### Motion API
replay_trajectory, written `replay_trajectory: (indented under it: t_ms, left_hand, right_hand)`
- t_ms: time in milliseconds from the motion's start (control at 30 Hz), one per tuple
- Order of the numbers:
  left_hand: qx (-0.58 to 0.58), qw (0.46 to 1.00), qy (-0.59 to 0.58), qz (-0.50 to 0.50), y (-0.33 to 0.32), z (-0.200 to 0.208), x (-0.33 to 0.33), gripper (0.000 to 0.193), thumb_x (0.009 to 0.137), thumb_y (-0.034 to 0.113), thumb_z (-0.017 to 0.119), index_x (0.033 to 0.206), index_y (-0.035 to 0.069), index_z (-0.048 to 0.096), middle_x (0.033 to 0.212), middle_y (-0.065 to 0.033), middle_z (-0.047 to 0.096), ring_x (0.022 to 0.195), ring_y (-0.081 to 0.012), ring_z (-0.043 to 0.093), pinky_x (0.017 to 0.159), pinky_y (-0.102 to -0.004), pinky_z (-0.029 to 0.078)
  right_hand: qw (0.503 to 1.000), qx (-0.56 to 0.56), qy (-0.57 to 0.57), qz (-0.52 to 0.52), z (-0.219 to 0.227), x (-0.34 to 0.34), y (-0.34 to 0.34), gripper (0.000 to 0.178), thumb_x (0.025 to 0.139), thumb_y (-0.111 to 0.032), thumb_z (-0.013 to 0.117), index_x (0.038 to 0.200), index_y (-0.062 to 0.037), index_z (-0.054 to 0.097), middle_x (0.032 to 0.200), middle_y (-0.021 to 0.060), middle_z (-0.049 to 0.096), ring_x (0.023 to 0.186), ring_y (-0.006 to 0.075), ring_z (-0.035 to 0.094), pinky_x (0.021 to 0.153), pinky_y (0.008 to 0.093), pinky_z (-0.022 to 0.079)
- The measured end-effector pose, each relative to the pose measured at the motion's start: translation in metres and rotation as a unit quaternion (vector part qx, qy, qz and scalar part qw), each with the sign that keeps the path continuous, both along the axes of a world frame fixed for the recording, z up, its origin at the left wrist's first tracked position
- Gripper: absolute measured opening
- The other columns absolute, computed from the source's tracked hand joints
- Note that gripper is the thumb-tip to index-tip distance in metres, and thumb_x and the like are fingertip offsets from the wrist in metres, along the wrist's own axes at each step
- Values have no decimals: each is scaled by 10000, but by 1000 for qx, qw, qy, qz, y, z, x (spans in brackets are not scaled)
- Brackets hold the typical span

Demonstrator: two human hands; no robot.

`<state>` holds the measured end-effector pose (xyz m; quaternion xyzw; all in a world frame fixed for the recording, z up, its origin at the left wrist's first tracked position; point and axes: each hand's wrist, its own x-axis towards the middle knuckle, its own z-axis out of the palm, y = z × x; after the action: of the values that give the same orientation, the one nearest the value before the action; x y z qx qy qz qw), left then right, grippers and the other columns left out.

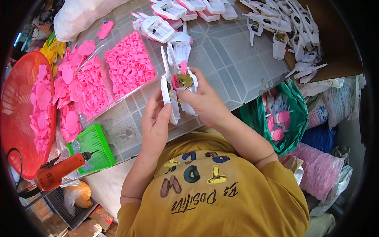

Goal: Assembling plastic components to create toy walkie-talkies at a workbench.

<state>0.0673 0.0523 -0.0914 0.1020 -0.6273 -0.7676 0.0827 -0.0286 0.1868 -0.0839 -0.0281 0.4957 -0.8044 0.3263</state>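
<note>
My left hand (155, 124) is closed around a white plastic toy shell half (167, 98) with a long thin prong at its top. In my right hand (209, 100) is the matching shell half (187, 107), which carries a circuit board (184, 80) and pink parts. My right thumb presses at the lower edge of the board. Thin yellow wire shows between the two halves, which stand side by side and slightly apart. Just beyond my hands lies another white shell (181, 46), its hollow side up.
A clear tray (152, 75) of small pink parts sits left, beside a red basket (12, 98). An orange power drill (59, 172) lies by a green basket (103, 146). At right are a cardboard box (339, 55) with white toy pieces and a green bag (298, 122). More white shells (169, 10) line the far side.
</note>
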Motion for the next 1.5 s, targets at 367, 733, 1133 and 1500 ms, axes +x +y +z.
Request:
replay_trajectory:
  t_ms: [367, 733, 1133, 1500]
  left_hand:
    - [39, 999, -21, 11, 5, -1, -4, 561, 985, 149, 586, 1482, -29, 395, 1376, -127, 550, 1247, -199, 535, 1070, -342, 401]
    - [59, 996, -63, 28, 1, -8, -2, 534, 952, 106, 605, 1451, -15, 457, 1322, -96, 591, 1159, -164, 574, 971, -300, 464]
    - [106, 990, -89, 33, -6, -10, -2, 523, 938, 72, 633, 1435, -10, 491, 1263, -101, 624, 1104, -168, 603, 921, -302, 484]
    - [1, 998, -66, 16, -2, -1, 0, 573, 899, 40, 709, 1437, 14, 512, 1226, -92, 648, 1058, -163, 628, 900, -297, 520]
  right_hand:
    - [994, 58, 88, -9, -5, 1, -6, 561, 868, -72, 600, 1371, 14, 367, 1130, 139, 589, 979, 174, 598, 829, 318, 504]
    - [985, 114, 126, 2, 3, 2, -7, 539, 873, -93, 600, 1354, 22, 386, 1160, 132, 583, 1072, 187, 569, 944, 327, 468]
    - [976, 97, 192, 37, -5, 2, -4, 546, 944, -216, 567, 1376, 32, 344, 1156, 145, 568, 1095, 207, 562, 949, 332, 466]
    - [970, 34, 241, 15, -6, 13, -2, 446, 1049, -219, 465, 1389, 15, 296, 1151, 177, 541, 1043, 237, 559, 914, 353, 467]
